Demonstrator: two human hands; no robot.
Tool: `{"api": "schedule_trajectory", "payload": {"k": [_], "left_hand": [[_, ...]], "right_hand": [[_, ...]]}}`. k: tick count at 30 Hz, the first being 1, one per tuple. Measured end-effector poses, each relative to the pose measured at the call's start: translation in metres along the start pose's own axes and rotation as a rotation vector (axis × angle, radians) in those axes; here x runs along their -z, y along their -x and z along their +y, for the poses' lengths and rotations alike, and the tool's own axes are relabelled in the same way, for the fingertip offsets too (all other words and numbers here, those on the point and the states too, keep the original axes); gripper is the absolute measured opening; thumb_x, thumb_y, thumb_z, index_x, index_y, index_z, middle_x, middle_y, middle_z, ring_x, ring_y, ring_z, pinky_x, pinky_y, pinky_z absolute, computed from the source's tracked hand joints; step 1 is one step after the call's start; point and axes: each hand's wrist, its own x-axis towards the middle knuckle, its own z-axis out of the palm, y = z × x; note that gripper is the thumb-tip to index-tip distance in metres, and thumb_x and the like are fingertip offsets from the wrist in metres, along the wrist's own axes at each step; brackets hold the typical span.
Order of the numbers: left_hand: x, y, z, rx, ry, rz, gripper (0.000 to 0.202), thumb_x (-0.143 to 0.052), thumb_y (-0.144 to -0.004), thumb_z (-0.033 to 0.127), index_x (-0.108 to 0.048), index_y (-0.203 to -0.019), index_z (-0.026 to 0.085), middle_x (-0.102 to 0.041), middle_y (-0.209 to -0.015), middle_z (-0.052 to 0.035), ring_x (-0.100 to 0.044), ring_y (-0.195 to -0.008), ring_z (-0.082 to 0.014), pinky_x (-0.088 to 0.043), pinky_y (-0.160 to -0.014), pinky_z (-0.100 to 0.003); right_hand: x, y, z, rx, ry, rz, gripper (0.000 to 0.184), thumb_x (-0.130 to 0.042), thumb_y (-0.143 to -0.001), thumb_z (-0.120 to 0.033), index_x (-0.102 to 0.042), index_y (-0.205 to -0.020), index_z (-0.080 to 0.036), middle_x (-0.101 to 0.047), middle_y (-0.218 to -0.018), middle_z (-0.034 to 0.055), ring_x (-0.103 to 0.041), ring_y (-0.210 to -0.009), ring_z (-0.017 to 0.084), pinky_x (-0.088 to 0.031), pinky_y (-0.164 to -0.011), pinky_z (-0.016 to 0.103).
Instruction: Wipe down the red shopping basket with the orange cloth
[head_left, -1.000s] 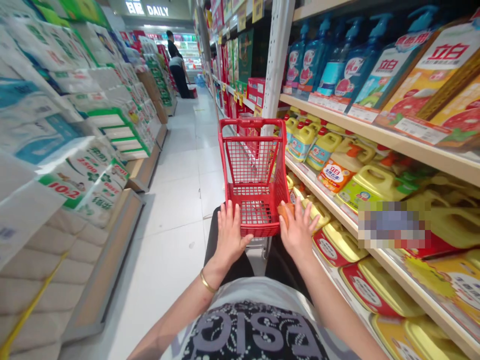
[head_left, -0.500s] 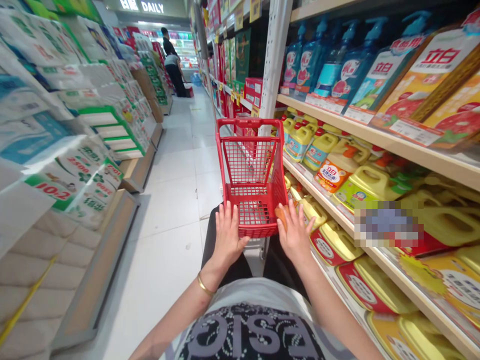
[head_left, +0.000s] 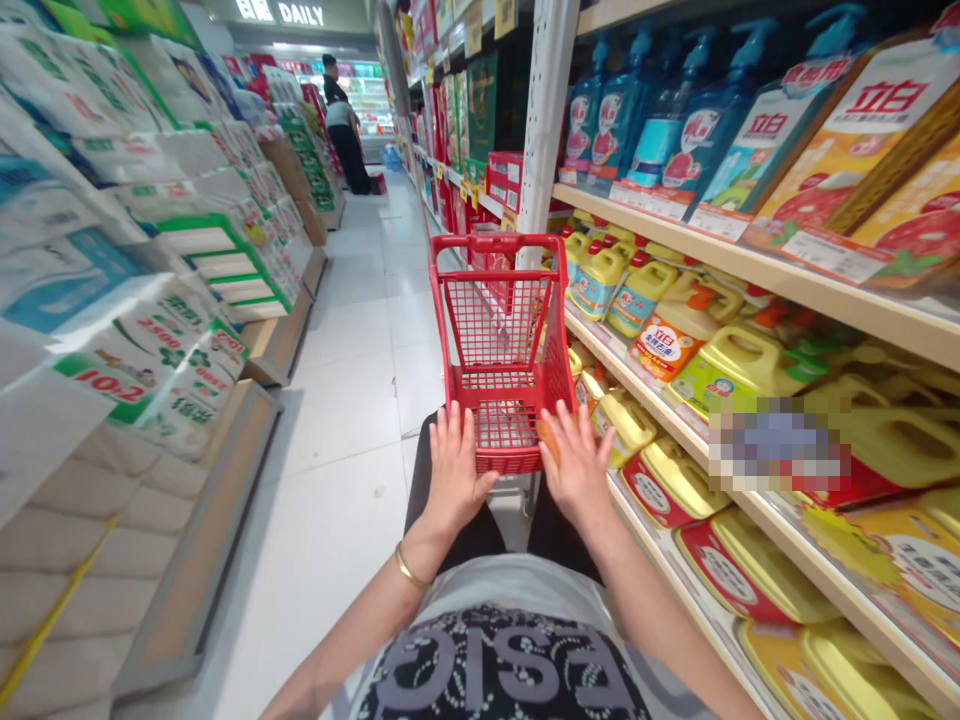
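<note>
A red plastic shopping cart (head_left: 499, 255) with grid walls stands upright right in front of me. My left hand (head_left: 454, 460) is spread, palm down, over its near left corner. Over the near right corner is my right hand (head_left: 576, 455), also with fingers apart. Something small and orange-brown (head_left: 550, 436) shows beside my right fingers; I cannot make out what it is. Neither hand is wrapped round anything. Whether the palms touch the cart's rim is hidden beneath them. Through the grid of the basket I see parts of the floor.
Shelves of yellow detergent jugs (head_left: 731, 360) and blue pump bottles (head_left: 656, 125) run close along my right. Stacked tissue packs (head_left: 161, 350) line the left on a low platform (head_left: 225, 520). Tiled floor (head_left: 345, 390) leads ahead to two people (head_left: 345, 130) far down the aisle.
My right hand has shifted slightly left, closer to the cart's middle. My left hand and the cart stay in nearly the same place.
</note>
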Motion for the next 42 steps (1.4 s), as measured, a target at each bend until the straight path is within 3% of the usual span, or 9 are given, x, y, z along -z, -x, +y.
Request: {"api": "schedule_trajectory", "payload": {"k": [4, 11, 14, 19, 27, 30, 34, 36, 42], "left_hand": [[-0.002, 0.0, 0.0, 0.011, 0.011, 0.022, 0.108, -0.022, -0.096, 0.089, -0.002, -0.176, 0.019, 0.001, -0.183, -0.0209, 0.009, -0.169, -0.0424, -0.007, -0.132, -0.071], [0.0, 0.001, -0.003, 0.02, -0.058, 0.005, 0.105, -0.026, -0.098, 0.085, -0.004, -0.176, 0.017, -0.003, -0.182, -0.0224, 0.007, -0.169, -0.0419, -0.008, -0.132, -0.071], [0.002, 0.0, 0.0, 0.027, -0.098, -0.013, 0.101, -0.034, -0.101, 0.08, -0.005, -0.176, 0.018, -0.009, -0.182, -0.0211, 0.007, -0.169, -0.0413, -0.009, -0.132, -0.071], [0.002, -0.001, 0.003, 0.02, -0.089, -0.018, 0.096, -0.037, -0.105, 0.073, -0.002, -0.176, 0.019, -0.01, -0.183, -0.0192, 0.009, -0.169, -0.0401, -0.009, -0.133, -0.069], [0.003, 0.001, -0.002, 0.019, -0.065, -0.011, 0.097, -0.026, -0.102, 0.08, -0.007, -0.176, 0.018, -0.007, -0.183, -0.0201, 0.006, -0.169, -0.0404, -0.009, -0.132, -0.07], [0.004, 0.0, -0.002, 0.008, -0.061, -0.021, 0.1, -0.022, -0.1, 0.083, -0.007, -0.176, 0.018, -0.008, -0.183, -0.0204, 0.006, -0.169, -0.0405, -0.007, -0.132, -0.07], [0.001, 0.0, 0.0, 0.015, -0.037, -0.011, 0.101, -0.023, -0.1, 0.083, -0.005, -0.176, 0.019, -0.006, -0.183, -0.0191, 0.009, -0.169, -0.0405, -0.006, -0.133, -0.07], [0.0, 0.0, 0.0, 0.024, -0.019, -0.005, 0.101, -0.022, -0.1, 0.084, -0.004, -0.176, 0.019, -0.005, -0.183, -0.0189, 0.01, -0.169, -0.0406, -0.006, -0.133, -0.07], [0.001, 0.001, -0.003, 0.025, -0.004, -0.002, 0.1, -0.017, -0.1, 0.084, -0.006, -0.176, 0.02, -0.003, -0.183, -0.0186, 0.009, -0.169, -0.0398, -0.005, -0.132, -0.07]], "right_hand": [[0.0, 0.001, 0.01, -0.075, 0.014, 0.046, 0.055, -0.038, -0.114, -0.038, -0.04, -0.169, -0.029, -0.023, -0.181, 0.006, -0.008, -0.169, 0.037, -0.006, -0.129, 0.078], [-0.02, -0.005, -0.048, 0.259, -0.018, -0.056, 0.055, -0.047, -0.112, -0.036, -0.042, -0.167, -0.034, -0.037, -0.176, 0.0012, -0.021, -0.168, 0.027, 0.0, -0.136, 0.062], [-0.008, -0.005, -0.025, 0.187, -0.011, -0.054, 0.054, -0.044, -0.113, -0.039, -0.043, -0.167, -0.033, -0.038, -0.176, 0.0019, -0.024, -0.167, 0.028, 0.0, -0.135, 0.065], [0.007, -0.004, 0.016, -0.084, 0.047, 0.049, 0.053, -0.038, -0.114, -0.037, -0.046, -0.166, -0.027, -0.029, -0.179, 0.0046, -0.009, -0.169, 0.039, -0.009, -0.13, 0.077], [-0.021, -0.006, -0.056, 0.267, -0.058, -0.105, 0.055, -0.047, -0.111, -0.038, -0.045, -0.166, -0.03, -0.034, -0.177, 0.0012, -0.02, -0.168, 0.027, 0.002, -0.136, 0.061], [-0.016, -0.003, -0.036, 0.241, -0.045, -0.077, 0.06, -0.045, -0.112, -0.036, -0.035, -0.171, -0.032, -0.027, -0.18, 0.0009, -0.015, -0.169, 0.026, 0.0, -0.136, 0.061], [-0.005, 0.002, 0.01, -0.045, -0.006, 0.073, 0.062, -0.039, -0.114, -0.038, -0.026, -0.174, -0.029, -0.019, -0.182, 0.0068, -0.007, -0.17, 0.035, -0.003, -0.131, 0.075], [-0.006, 0.003, 0.013, -0.09, -0.005, 0.091, 0.062, -0.037, -0.115, -0.039, -0.024, -0.174, -0.027, -0.015, -0.182, 0.0087, -0.004, -0.17, 0.037, -0.004, -0.13, 0.077], [-0.036, 0.005, -0.054, 0.258, -0.032, -0.027, 0.063, -0.048, -0.111, -0.036, -0.032, -0.172, -0.032, -0.029, -0.179, 0.0031, -0.014, -0.169, 0.029, 0.007, -0.135, 0.063]]}}
